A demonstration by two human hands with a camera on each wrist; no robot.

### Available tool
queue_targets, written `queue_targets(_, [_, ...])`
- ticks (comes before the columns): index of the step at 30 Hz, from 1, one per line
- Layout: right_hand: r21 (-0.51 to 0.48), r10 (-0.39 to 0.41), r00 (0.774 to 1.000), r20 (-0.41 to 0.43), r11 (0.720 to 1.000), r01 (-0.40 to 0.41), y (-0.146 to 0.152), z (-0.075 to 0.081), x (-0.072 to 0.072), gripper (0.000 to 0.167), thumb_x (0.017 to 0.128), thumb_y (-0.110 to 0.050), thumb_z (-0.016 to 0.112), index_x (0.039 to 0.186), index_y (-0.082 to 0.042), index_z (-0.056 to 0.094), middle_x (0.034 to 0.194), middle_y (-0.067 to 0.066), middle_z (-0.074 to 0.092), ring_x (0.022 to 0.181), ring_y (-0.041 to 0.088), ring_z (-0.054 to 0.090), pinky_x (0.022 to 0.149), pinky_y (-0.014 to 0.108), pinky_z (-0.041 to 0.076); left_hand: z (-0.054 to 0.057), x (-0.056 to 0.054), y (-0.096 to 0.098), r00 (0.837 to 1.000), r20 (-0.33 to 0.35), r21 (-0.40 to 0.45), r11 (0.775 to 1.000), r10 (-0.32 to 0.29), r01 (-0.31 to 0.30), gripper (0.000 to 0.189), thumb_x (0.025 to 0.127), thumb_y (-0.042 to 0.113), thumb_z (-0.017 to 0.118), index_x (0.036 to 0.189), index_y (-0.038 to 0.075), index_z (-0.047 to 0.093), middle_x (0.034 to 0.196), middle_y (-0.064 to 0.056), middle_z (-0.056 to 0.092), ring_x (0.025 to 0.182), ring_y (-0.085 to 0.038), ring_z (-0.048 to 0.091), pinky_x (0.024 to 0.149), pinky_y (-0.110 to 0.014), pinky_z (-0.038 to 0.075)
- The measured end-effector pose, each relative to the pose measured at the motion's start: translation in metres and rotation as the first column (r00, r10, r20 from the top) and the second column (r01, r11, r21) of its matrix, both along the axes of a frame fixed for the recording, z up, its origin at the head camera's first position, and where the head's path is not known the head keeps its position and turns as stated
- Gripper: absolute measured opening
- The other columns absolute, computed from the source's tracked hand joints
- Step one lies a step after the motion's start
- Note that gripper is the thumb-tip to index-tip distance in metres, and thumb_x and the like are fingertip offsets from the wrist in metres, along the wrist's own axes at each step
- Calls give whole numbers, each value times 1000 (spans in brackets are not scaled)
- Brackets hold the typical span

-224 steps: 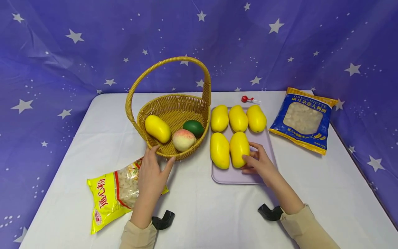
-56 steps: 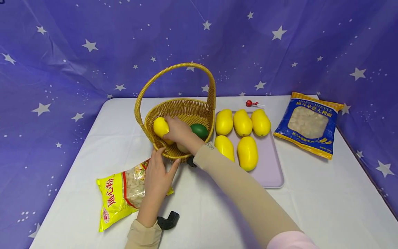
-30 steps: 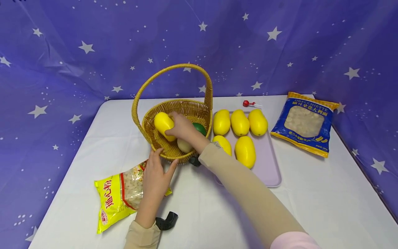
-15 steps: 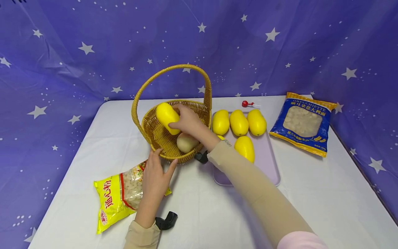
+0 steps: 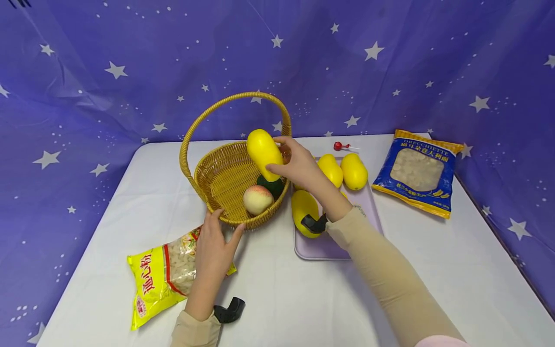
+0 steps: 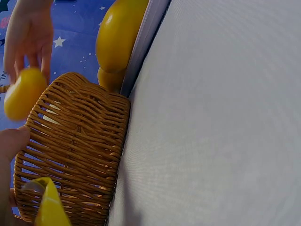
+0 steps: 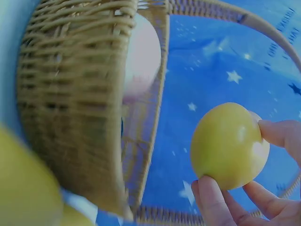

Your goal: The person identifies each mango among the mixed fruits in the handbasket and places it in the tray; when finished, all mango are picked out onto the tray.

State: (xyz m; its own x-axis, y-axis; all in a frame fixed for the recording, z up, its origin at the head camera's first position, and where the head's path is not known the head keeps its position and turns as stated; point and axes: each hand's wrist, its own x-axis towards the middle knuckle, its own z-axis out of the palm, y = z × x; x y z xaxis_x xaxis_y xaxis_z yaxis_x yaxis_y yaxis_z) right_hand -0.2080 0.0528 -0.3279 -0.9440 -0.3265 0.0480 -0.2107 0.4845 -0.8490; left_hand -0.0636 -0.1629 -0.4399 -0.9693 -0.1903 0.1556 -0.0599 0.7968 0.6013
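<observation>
My right hand (image 5: 299, 164) grips a yellow mango (image 5: 263, 150) between thumb and fingers, raised at the right side of the wicker basket (image 5: 225, 183). In the right wrist view the held mango (image 7: 230, 146) is seen end-on, clear of the basket wall. Inside the basket lie a peach (image 5: 257, 200) and a dark green oval fruit (image 5: 270, 187), partly covered by the held mango. With fingers and thumb spread, my left hand (image 5: 214, 246) holds the basket's front rim. Its thumb (image 6: 16, 139) shows on the rim in the left wrist view.
A lilac tray (image 5: 321, 250) with several mangoes stands right of the basket, partly hidden by my right arm. A yellow pasta bag (image 5: 160, 277) lies beside my left forearm. A blue pasta bag (image 5: 418, 171) and a red lollipop (image 5: 339, 146) lie farther back.
My right hand went from the tray into the basket, took hold of the mango there, and has lifted it up and rightward. The peach shows again. My left hand stays at the rim.
</observation>
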Motion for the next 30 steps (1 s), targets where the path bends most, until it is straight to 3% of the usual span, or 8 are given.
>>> queue_targets(7, [-44,-113,993,21,992,114,56,1,21,70,82,-30,78,143,-26,43,129,6,53,109,26,55,87,43,51,-1,1,0,1000,17,13,1000,2,-3,80,89,66,49,143,9,34,154,-22,24,135,-40,32,104,-58,31])
queue_targets(13, [-50,-209,978,-14,977,208,103,-3,38,71,84,-29,76,145,-21,41,132,12,50,111,31,53,86,47,51,0,1,1,1000,29,20,1000,7,-8,79,90,65,50,143,9,34,153,-23,24,138,-40,28,105,-59,29])
queue_targets(18, [-68,-300,954,-23,952,298,138,-10,53,69,86,-25,74,146,-16,40,132,16,49,108,32,53,80,35,51,1,0,1,1000,29,23,1000,3,-4,79,90,64,51,143,8,34,154,-24,23,138,-41,28,105,-59,29])
queue_targets(24, [-24,-377,926,16,926,377,169,-24,72,72,87,-27,74,147,-14,37,132,17,49,107,29,52,74,20,48,2,0,1,999,35,25,1000,-1,0,78,91,62,51,144,8,33,152,-25,25,139,-42,25,105,-61,27])
queue_targets(30, [28,-406,909,96,914,406,188,-48,86,77,86,-33,73,150,-13,33,135,20,46,111,34,51,73,19,48,1,0,3,999,34,28,1000,2,-3,77,91,61,52,144,8,34,152,-25,25,138,-43,25,105,-61,26])
